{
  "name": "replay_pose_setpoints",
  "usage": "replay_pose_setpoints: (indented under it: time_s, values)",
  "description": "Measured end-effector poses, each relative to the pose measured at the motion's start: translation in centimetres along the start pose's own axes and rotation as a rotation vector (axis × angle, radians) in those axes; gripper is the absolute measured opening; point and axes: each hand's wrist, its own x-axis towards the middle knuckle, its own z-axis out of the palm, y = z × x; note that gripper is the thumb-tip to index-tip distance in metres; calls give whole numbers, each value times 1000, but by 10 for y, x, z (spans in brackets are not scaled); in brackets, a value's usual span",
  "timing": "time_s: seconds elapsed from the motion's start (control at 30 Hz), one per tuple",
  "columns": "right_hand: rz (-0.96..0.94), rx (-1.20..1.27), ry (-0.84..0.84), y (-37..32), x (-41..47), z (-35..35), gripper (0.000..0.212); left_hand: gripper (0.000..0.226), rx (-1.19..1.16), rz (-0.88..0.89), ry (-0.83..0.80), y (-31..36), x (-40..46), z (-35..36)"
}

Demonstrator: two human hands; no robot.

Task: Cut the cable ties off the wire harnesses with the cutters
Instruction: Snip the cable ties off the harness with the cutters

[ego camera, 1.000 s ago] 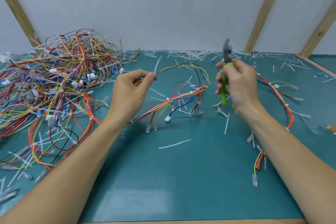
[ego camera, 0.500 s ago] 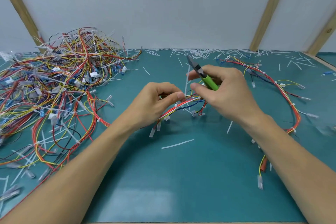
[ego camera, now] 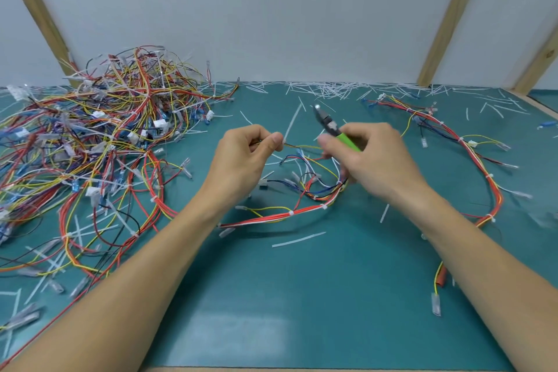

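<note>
Above the middle of the green mat (ego camera: pixel 302 296), your left hand (ego camera: pixel 244 157) pinched a thin strand of the wire harness (ego camera: pixel 302 211) between thumb and curled forefinger, the strand running right from the fingertips toward your other hand. Your right hand (ego camera: pixel 371 157) gripped the cutters (ego camera: pixel 332 130) by their green handles, fingers curled round them, the metal nose pointing up and left, just above that strand and apart from it; you could not tell from the blur how the blades stood. Below both hands the harness looped onto the mat, white ties still on its red bundle. Left of you lay a tangled pile of harnesses (ego camera: pixel 99 154); another harness (ego camera: pixel 471 160) curved on the right. Cut tie scraps (ego camera: pixel 332 90) littered the far edge.
</note>
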Motion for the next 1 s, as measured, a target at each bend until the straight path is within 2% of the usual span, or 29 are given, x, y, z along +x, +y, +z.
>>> replay_pose_setpoints:
  time_s: [0.07, 0.2, 0.33, 0.5, 0.6, 0.73, 1.0]
  values:
    - [-55, -28, 113, -1, 2, -7, 48, 25, 4, -15, 19, -1, 1, -1]
    - [-162, -112, 234, 2, 4, -16, 47, 29, -28, -55, -11, 0, 0, -1]
    - [-248, -285, 182, 4, 2, -20, 37, 31, -96, -104, -9, 0, -2, -1]
    - [-282, -525, 113, 5, 1, -16, 35, 35, -91, -55, -14, 2, -4, 0]
    - [-311, -557, 59, 6, 1, -16, 42, 41, -73, -37, -23, 2, -3, 1]
    - [-347, -586, 105, 7, 2, -15, 53, 44, -40, -6, -49, 5, -4, 2]
    - [-376, -611, 130, 6, 0, -12, 45, 41, 13, 75, -59, 10, -8, 3]
